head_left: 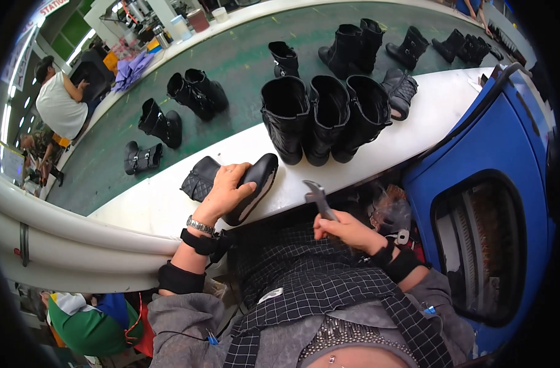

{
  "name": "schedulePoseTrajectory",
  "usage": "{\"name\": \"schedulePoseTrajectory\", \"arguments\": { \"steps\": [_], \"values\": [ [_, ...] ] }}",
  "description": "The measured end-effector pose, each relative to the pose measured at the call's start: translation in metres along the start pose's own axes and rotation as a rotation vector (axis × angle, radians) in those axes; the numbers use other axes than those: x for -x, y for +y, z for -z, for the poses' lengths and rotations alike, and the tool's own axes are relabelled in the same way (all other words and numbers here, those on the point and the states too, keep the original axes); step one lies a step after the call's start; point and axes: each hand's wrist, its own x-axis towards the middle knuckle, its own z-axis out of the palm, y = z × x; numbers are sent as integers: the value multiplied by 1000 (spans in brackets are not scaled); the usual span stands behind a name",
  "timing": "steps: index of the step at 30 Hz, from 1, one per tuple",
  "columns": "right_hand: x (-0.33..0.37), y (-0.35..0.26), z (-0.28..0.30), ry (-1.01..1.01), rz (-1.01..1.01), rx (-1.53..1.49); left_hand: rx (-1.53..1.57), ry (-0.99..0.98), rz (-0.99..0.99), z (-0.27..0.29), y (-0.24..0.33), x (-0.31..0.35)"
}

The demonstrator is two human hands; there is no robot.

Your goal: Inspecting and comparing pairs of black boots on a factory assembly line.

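My left hand (pixel 226 191) grips a black boot (pixel 255 184) that lies on its side on the white ledge (pixel 169 205), sole turned toward me. A quilted black shaft of the boot (pixel 199 179) shows left of the hand. My right hand (pixel 347 232) is closed on the handle of a small hammer (pixel 316 195), whose metal head points up, just right of the boot's sole and apart from it. Both wrists wear black bands, and a metal watch (pixel 200 226) sits on the left one.
Three tall black boots (pixel 326 116) stand upright on the ledge beyond my hands, a fourth lies behind them. Several more black boots (pixel 197 91) ride the green conveyor (pixel 243 58). A blue machine housing (pixel 482 202) stands at the right. A seated person in white (pixel 59 104) works at far left.
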Motion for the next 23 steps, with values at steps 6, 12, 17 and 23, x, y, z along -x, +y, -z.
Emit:
{"name": "schedulePoseTrajectory", "arguments": {
  "steps": [6, 12, 17, 23],
  "values": [
    [-35, 0, -16, -81, 17, 192, -44, 2, -53, -3, -15, 4],
    [-50, 11, -23, -99, -10, 76, 128, -66, 48, 7, -29, 2],
    [-39, 13, -20, -72, 192, 57, 247, -321, 149, 33, -17, -12],
    [-42, 15, -22, -26, 245, 76, -131, -25, -19, 27, 17, 3]
  ]
}}
